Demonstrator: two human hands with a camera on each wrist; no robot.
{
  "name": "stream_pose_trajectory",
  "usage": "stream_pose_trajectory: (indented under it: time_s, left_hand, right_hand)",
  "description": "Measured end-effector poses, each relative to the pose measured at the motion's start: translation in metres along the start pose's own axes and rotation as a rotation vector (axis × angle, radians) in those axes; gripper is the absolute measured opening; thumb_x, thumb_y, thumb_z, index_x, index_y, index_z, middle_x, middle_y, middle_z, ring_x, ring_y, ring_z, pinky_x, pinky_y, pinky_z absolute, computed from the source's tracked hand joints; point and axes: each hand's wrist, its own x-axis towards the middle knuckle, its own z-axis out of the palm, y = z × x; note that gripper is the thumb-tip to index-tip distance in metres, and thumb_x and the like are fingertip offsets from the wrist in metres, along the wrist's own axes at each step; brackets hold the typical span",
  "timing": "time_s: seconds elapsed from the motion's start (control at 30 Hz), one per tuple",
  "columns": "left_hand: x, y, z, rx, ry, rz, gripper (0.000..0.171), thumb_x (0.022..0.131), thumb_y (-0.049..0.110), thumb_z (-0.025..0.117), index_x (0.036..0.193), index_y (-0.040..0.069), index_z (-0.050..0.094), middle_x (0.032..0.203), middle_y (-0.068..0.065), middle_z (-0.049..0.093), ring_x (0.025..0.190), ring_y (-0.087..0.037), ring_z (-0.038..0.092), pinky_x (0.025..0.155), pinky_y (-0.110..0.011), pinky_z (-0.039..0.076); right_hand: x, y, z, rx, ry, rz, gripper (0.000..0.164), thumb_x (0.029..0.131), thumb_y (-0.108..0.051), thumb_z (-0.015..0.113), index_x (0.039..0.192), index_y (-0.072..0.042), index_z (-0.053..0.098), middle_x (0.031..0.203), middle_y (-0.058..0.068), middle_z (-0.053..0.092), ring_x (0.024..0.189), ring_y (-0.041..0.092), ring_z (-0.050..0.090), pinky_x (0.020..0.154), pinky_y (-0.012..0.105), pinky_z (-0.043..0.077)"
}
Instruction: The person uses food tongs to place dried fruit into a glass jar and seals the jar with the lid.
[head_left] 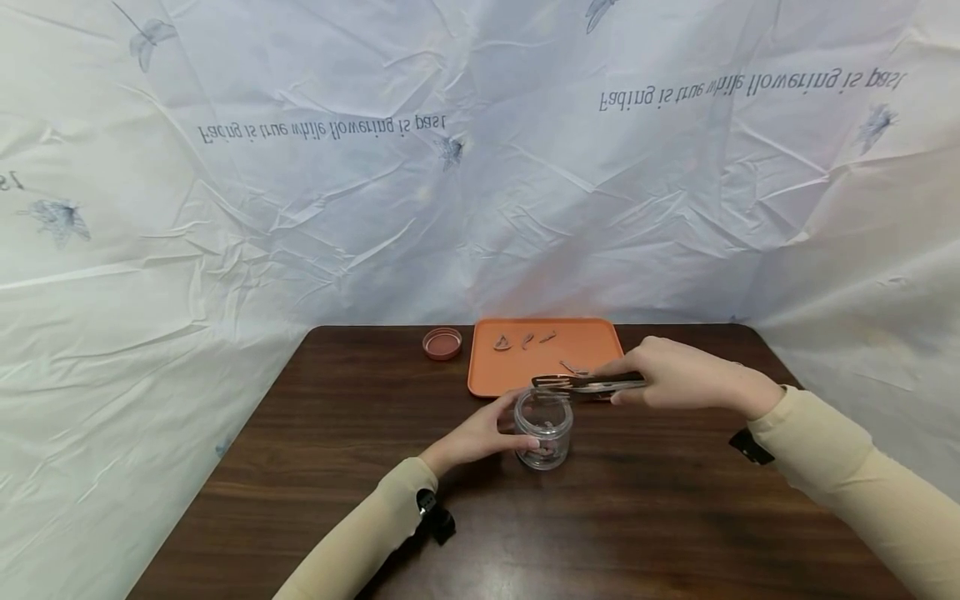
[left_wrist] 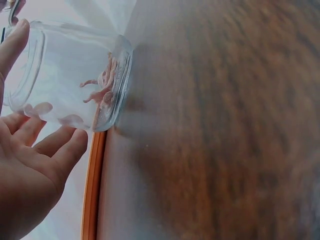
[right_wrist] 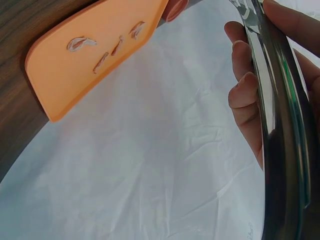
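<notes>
My left hand grips a clear glass jar round its side, thumb in front and fingers behind. The jar stands upright on the table, and several pinkish, shrivelled strips lie at its bottom. In my right hand is a pair of metal tongs, held almost level. Its tips reach left over the jar's mouth. Along the right wrist view the shiny tong arms run between thumb and fingers. Whether the tips pinch anything, I cannot tell.
Behind the jar lies an orange tray with several similar strips spread on it. A reddish-brown round lid sits left of the tray. The dark wooden table ends at a white printed curtain.
</notes>
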Motion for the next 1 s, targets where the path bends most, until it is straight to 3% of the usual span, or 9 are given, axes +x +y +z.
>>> stream_pose_trajectory:
  time_s: [0.07, 0.27, 0.4, 0.53, 0.67, 0.8, 0.93, 1.0]
  left_hand:
    - [0.000, 0.000, 0.000, -0.001, 0.003, 0.000, 0.080, 0.090, 0.034, 0.079, 0.155, 0.036, 0.033, 0.146, 0.000, 0.050, 0.133, -0.019, 0.053, 0.099, -0.030, 0.051]
    - [0.000, -0.001, 0.001, -0.023, -0.007, 0.022, 0.079, 0.091, 0.031, 0.079, 0.155, 0.036, 0.034, 0.151, 0.000, 0.045, 0.136, -0.021, 0.050, 0.100, -0.031, 0.050]
    - [-0.001, -0.002, 0.001, -0.026, -0.011, 0.012, 0.078, 0.091, 0.032, 0.078, 0.155, 0.038, 0.033, 0.152, 0.001, 0.043, 0.136, -0.024, 0.050, 0.099, -0.031, 0.051]
    - [-0.001, -0.002, 0.001, -0.029, -0.011, 0.008, 0.077, 0.092, 0.032, 0.078, 0.155, 0.039, 0.033, 0.152, 0.000, 0.044, 0.135, -0.025, 0.051, 0.098, -0.030, 0.052]
    - [-0.001, -0.002, 0.001, -0.022, -0.010, 0.023, 0.077, 0.091, 0.031, 0.078, 0.154, 0.039, 0.034, 0.152, -0.001, 0.044, 0.137, -0.024, 0.049, 0.100, -0.029, 0.050]
    - [-0.001, -0.002, 0.002, -0.008, -0.009, 0.029, 0.077, 0.091, 0.032, 0.078, 0.154, 0.038, 0.034, 0.152, -0.001, 0.044, 0.138, -0.023, 0.048, 0.101, -0.029, 0.049]
    - [0.000, -0.002, 0.002, -0.013, -0.014, 0.028, 0.077, 0.092, 0.033, 0.078, 0.155, 0.038, 0.033, 0.153, -0.001, 0.043, 0.136, -0.025, 0.049, 0.100, -0.031, 0.051]
    - [-0.001, -0.003, 0.002, -0.016, -0.016, 0.028, 0.077, 0.092, 0.033, 0.077, 0.154, 0.039, 0.034, 0.152, -0.001, 0.044, 0.135, -0.025, 0.051, 0.098, -0.032, 0.052]
  right_hand:
    - [0.000, 0.000, -0.002, -0.003, 0.009, 0.012, 0.040, 0.095, -0.024, 0.073, 0.134, -0.015, 0.067, 0.098, -0.013, 0.073, 0.056, -0.003, 0.041, 0.065, 0.027, 0.043]
    - [-0.004, -0.001, -0.015, -0.014, 0.053, 0.070, 0.040, 0.096, -0.026, 0.071, 0.135, -0.016, 0.067, 0.072, -0.021, 0.062, 0.049, -0.001, 0.037, 0.057, 0.025, 0.041]
    - [-0.010, 0.002, -0.030, -0.055, 0.161, 0.049, 0.042, 0.095, -0.028, 0.073, 0.135, -0.018, 0.067, 0.061, -0.014, 0.046, 0.048, -0.002, 0.030, 0.052, 0.023, 0.038]
    - [-0.018, 0.006, -0.045, -0.100, 0.298, 0.019, 0.044, 0.093, -0.031, 0.075, 0.136, -0.020, 0.067, 0.066, -0.013, 0.049, 0.050, -0.001, 0.030, 0.056, 0.024, 0.038]
    - [-0.025, 0.008, -0.054, -0.125, 0.373, 0.073, 0.045, 0.092, -0.032, 0.077, 0.135, -0.024, 0.067, 0.069, -0.014, 0.051, 0.056, 0.002, 0.038, 0.063, 0.026, 0.039]
    - [-0.027, 0.010, -0.055, -0.123, 0.390, 0.119, 0.047, 0.091, -0.033, 0.078, 0.136, -0.026, 0.067, 0.074, -0.014, 0.056, 0.060, 0.005, 0.042, 0.066, 0.027, 0.038]
    - [-0.024, 0.015, -0.054, -0.105, 0.381, 0.155, 0.050, 0.091, -0.036, 0.077, 0.138, -0.027, 0.065, 0.064, -0.009, 0.045, 0.057, 0.006, 0.041, 0.064, 0.027, 0.038]
    - [-0.023, 0.019, -0.052, -0.099, 0.379, 0.171, 0.051, 0.091, -0.038, 0.077, 0.139, -0.026, 0.064, 0.065, -0.009, 0.048, 0.060, 0.008, 0.043, 0.065, 0.029, 0.039]
